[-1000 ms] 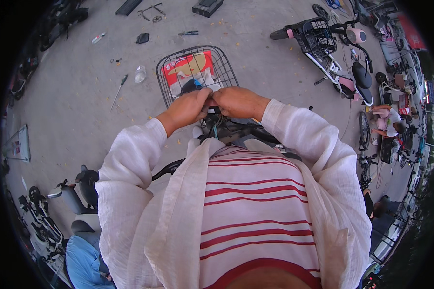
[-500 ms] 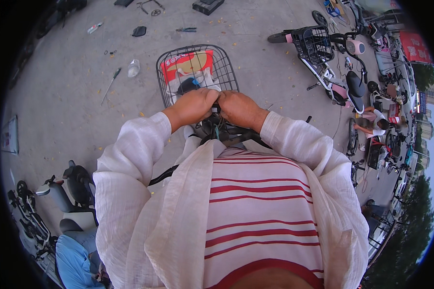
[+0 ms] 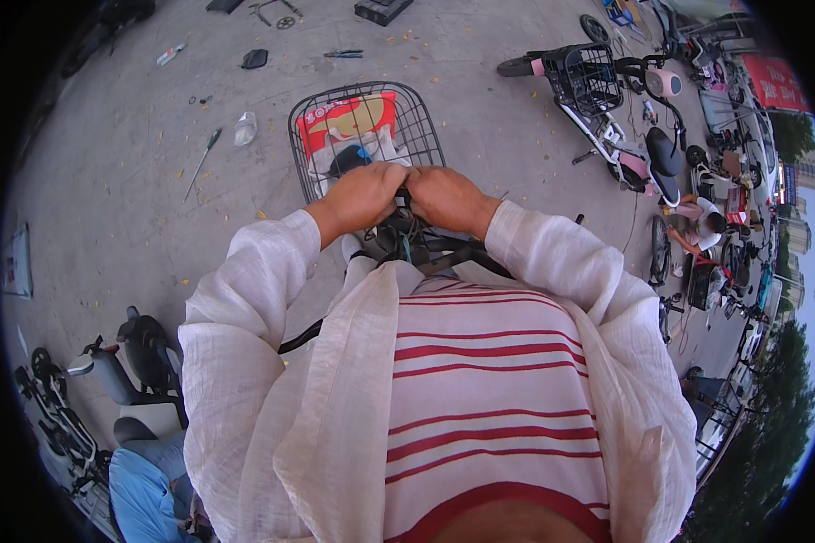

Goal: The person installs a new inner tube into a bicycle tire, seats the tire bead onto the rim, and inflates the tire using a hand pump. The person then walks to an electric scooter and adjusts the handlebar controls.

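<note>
My left hand (image 3: 367, 192) and my right hand (image 3: 445, 197) meet knuckle to knuckle at the near edge of a black wire basket (image 3: 433, 138). Both are closed, fingers curled inward over a small dark part that I cannot make out. Inside the basket lie a red and yellow packet (image 3: 315, 133), whitish cloth (image 3: 385, 145) and a blue and black object (image 3: 349, 161). Just below my hands, dark cables (image 3: 391, 237) and black bars run close to my body, partly covered by my open white shirt.
On the left pavement lie a long screwdriver (image 3: 203, 163), a clear plastic bag (image 3: 245, 128) and pliers (image 3: 343, 54). A pink and white electric bike (image 3: 611, 136) stands at the right; beyond it a person (image 3: 697, 226) crouches by a wheel. A grey scooter (image 3: 118, 376) stands at lower left.
My hands stay together in almost the same place, the right one a touch further left. The surroundings have shifted slightly left in view.
</note>
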